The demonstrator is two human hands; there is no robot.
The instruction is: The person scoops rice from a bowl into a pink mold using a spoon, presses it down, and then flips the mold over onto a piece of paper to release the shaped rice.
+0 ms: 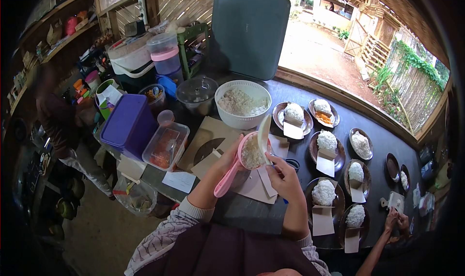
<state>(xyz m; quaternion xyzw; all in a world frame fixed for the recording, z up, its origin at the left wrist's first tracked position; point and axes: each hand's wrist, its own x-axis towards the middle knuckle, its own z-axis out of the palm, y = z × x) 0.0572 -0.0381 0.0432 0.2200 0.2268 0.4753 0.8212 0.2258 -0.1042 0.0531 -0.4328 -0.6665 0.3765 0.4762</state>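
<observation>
My left hand (231,158) is closed round a pink scoop (226,181) whose round bowl is full of white rice (252,152). A pale, flat, curved piece (264,133) stands against the right side of the scoop's bowl. My right hand (282,175) pinches the lower end of this piece. Behind the scoop stands a white colander (221,112) with rice in it. Brown cardboard sheets (209,130) lie under and left of my hands. Dark scissors (292,164) are just right of my right hand.
At right, several brown plates (336,141) hold rice mounds, most with folded card. Left are a clear tub (181,135) with orange food and a purple box (127,123). A co-worker's hands (397,221) hold card at far right; another person (55,111) stands at left.
</observation>
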